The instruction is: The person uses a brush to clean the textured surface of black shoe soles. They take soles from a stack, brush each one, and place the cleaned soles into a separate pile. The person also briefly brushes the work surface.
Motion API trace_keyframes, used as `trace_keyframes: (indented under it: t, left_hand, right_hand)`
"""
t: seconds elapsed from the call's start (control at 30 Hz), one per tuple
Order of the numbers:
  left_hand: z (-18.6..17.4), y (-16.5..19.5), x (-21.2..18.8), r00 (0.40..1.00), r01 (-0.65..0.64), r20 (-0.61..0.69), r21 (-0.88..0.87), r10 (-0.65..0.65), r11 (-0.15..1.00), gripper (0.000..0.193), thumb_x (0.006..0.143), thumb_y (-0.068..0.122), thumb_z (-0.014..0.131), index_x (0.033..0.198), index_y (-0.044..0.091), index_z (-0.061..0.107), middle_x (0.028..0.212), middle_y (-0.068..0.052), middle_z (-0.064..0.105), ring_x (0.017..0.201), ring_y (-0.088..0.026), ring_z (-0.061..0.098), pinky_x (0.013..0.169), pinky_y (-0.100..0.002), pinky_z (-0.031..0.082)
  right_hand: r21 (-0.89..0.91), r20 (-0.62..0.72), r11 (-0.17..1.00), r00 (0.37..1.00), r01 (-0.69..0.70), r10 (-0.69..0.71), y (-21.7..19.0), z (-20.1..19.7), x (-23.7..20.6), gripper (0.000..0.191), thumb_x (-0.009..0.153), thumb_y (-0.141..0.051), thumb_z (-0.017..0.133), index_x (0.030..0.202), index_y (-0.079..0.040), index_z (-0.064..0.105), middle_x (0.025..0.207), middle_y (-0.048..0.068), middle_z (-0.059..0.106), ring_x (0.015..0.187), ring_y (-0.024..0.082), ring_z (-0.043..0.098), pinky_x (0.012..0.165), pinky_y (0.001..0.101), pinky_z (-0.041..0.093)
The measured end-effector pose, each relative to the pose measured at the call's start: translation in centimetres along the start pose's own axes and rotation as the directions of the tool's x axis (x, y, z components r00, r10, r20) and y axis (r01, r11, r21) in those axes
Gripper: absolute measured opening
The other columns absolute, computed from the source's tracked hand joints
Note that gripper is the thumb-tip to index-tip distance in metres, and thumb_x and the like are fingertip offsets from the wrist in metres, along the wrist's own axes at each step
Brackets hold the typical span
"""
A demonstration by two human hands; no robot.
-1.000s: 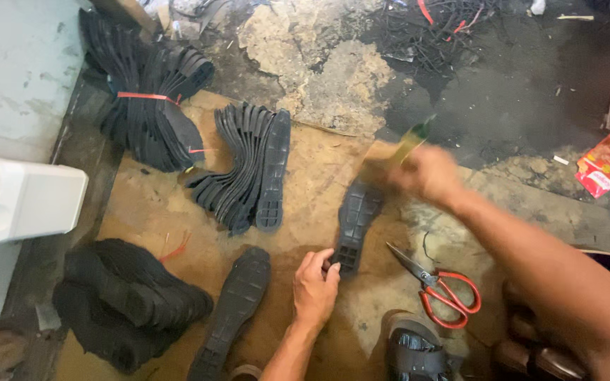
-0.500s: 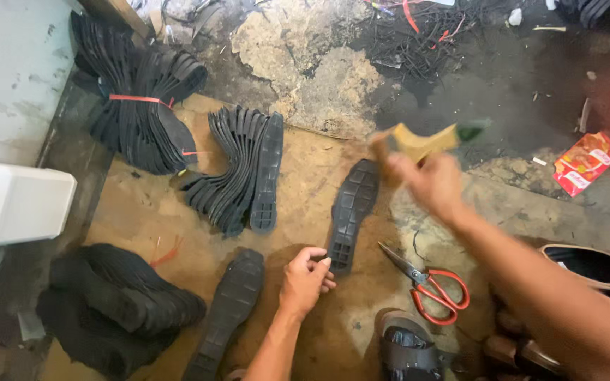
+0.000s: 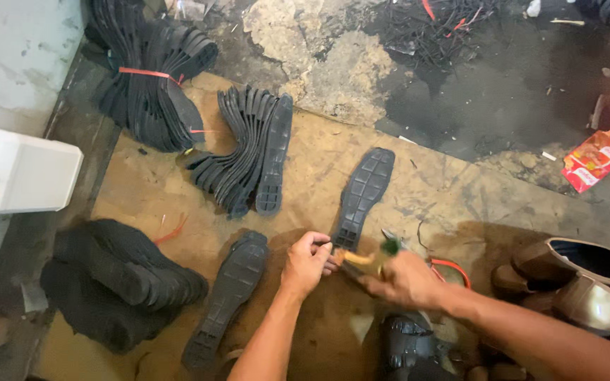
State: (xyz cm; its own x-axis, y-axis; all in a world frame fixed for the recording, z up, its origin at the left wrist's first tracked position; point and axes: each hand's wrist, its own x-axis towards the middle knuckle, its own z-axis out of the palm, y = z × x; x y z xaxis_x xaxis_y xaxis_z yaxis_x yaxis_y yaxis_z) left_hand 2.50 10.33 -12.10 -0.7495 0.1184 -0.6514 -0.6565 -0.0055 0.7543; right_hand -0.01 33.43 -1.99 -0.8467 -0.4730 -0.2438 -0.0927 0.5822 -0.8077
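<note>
A black rubber shoe sole (image 3: 363, 194) lies tread-up on the brown board (image 3: 446, 197). My left hand (image 3: 307, 262) pinches its near heel end. My right hand (image 3: 402, 280) grips a brush with a yellowish handle and green tip (image 3: 368, 257), its end by the sole's heel and close to my left fingers. A second black sole (image 3: 226, 300) lies to the left of my left forearm.
A fanned row of black soles (image 3: 248, 152) and a tied bundle (image 3: 153, 77) lie at the back left; a dark heap (image 3: 111, 282) sits front left. White plastic jug (image 3: 19, 173) at left. Red-handled scissors (image 3: 450, 267) under my right hand; tan shoes (image 3: 573, 279) at right; red packet (image 3: 596, 159).
My right hand has swung down from raised above the sole to its near end, bringing the brush beside my left hand. The left hand has stayed on the sole's heel.
</note>
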Motion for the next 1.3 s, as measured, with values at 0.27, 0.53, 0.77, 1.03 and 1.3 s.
trace_keyframes:
  t: [0.27,0.53,0.77,1.03,1.3]
  left_hand:
    - [-0.3,0.2,0.1,1.0,0.001,-0.03,0.131,0.003,0.991,0.024,0.097,0.016,0.064,0.116,0.002,0.065,0.081,-0.015,0.075,0.064,-0.021,0.073,0.055,-0.032,0.059]
    - [-0.4,0.0,0.4,1.0,0.027,-0.001,0.013,-0.027,1.0,0.023,0.097,0.014,0.062,0.116,0.002,0.063,0.082,-0.013,0.074,0.064,-0.02,0.074,0.055,-0.032,0.06]
    - [-0.2,0.5,0.3,0.999,0.044,0.007,-0.014,-0.044,0.999,0.022,0.097,0.014,0.062,0.115,0.002,0.062,0.081,-0.014,0.074,0.065,-0.02,0.075,0.055,-0.031,0.059]
    - [-0.4,0.4,0.5,0.999,0.036,0.015,0.014,-0.036,0.999,0.021,0.098,0.014,0.062,0.115,0.002,0.063,0.081,-0.013,0.074,0.065,-0.019,0.073,0.055,-0.031,0.059]
    - [-0.5,0.3,0.6,1.0,0.023,-0.01,0.081,-0.022,0.996,0.02,0.096,0.013,0.065,0.113,0.003,0.066,0.083,-0.01,0.071,0.065,-0.014,0.068,0.055,-0.031,0.059]
  right_hand:
    - [-0.216,0.26,0.969,0.95,-0.119,0.175,0.2,1.3,0.0,0.034,0.089,-0.04,0.077,0.088,-0.006,0.075,0.08,0.014,0.075,0.069,0.022,0.066,0.063,0.0392,0.052]
    - [-0.193,0.144,0.969,0.973,-0.152,0.181,1.3,1.4,-0.7,0.044,0.086,-0.041,0.078,0.065,-0.003,0.072,0.057,0.017,0.063,0.049,0.03,0.059,0.051,0.0425,0.05]
    - [-0.042,-0.081,0.98,0.977,0.194,-0.197,1.9,1.8,-1.9,0.025,0.084,-0.029,0.074,0.079,-0.005,0.075,0.062,0.014,0.069,0.05,0.03,0.064,0.047,0.0411,0.049]
    - [-0.312,0.179,0.927,0.946,-0.207,0.271,1.6,1.7,-1.0,0.049,0.09,-0.047,0.071,0.065,-0.005,0.072,0.056,0.016,0.064,0.05,0.032,0.06,0.053,0.0428,0.049]
    - [-0.128,0.129,0.992,0.992,0.019,-0.002,-0.4,1.5,-0.7,0.033,0.089,-0.036,0.072,0.082,-0.004,0.073,0.068,0.014,0.068,0.056,0.028,0.062,0.053,0.0393,0.05]
